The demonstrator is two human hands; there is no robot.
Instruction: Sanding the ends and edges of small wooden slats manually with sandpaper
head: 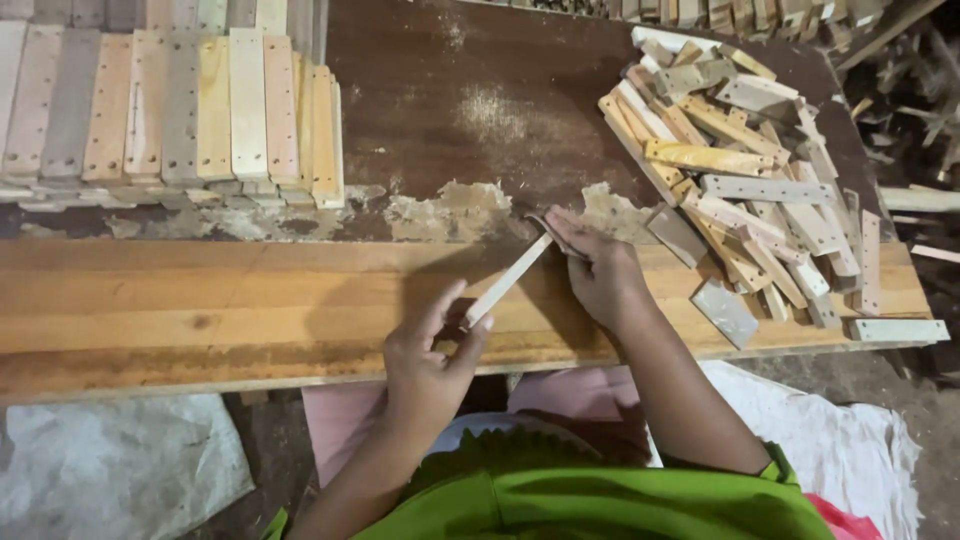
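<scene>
wooden surface [200, 300] spreads below me, dark board behind it with sawdust and flaked patches. at far left i see neat rows of drilled slats [170, 110], laid side by side in stacked layers. white sacking [110, 470] lies on the floor under the left edge. my left hand [425, 365] has its fingers [470, 335] pinched on the near end of a pale strip [507, 280], which slants up to the right, over the surface. my right hand [600, 275] is clenched at the strip's far end, on a small dark piece i can't make out. just right of that hand sits a loose pile [750, 190] of slats, heaped every which way.
</scene>
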